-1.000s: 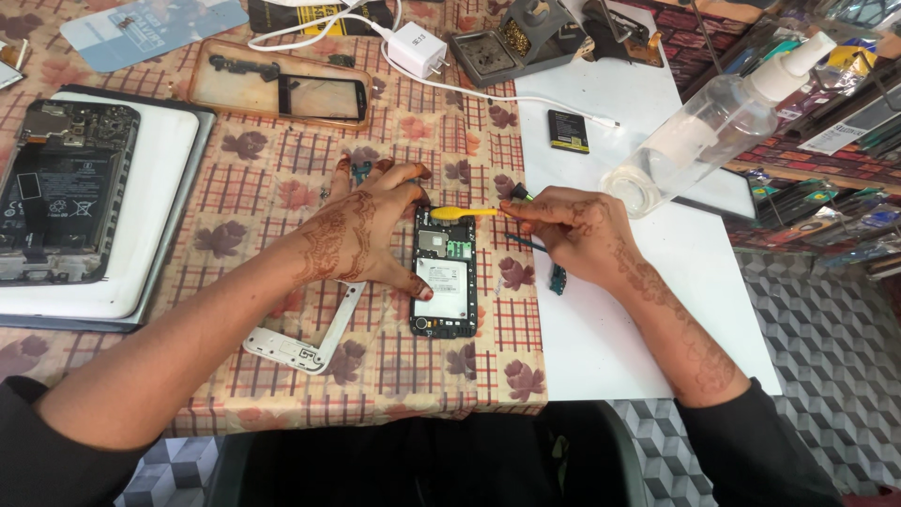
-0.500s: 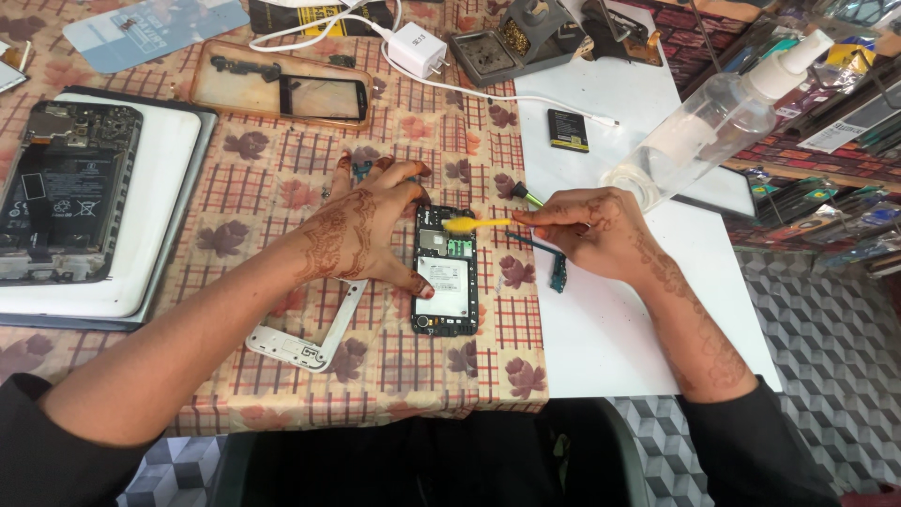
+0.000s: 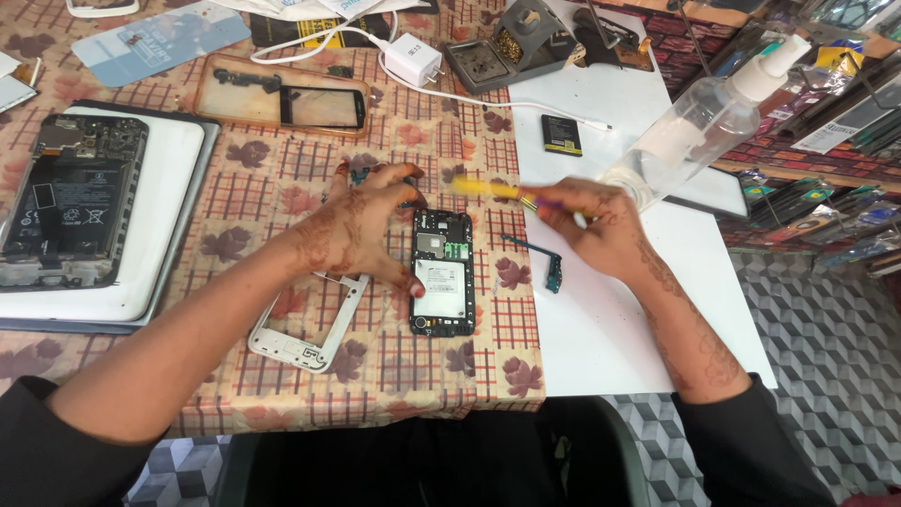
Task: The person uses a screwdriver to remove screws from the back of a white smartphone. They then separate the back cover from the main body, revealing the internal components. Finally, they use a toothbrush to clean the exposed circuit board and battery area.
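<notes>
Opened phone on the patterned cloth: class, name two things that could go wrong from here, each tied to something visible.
1. The right hand holds a yellow tool above the opened phone; a slip could scratch its exposed board.
2. The small flex part lies loose beside that hand, at the edge of the white mat; a sleeve could brush it off.
3. The left hand steadies the phone only at its edge, so it may shift.

We see our left hand [image 3: 352, 230] and right hand [image 3: 601, 230] patterned with dark henna running up both forearms, and black sleeves pushed back at the lower corners of the frame.
</notes>
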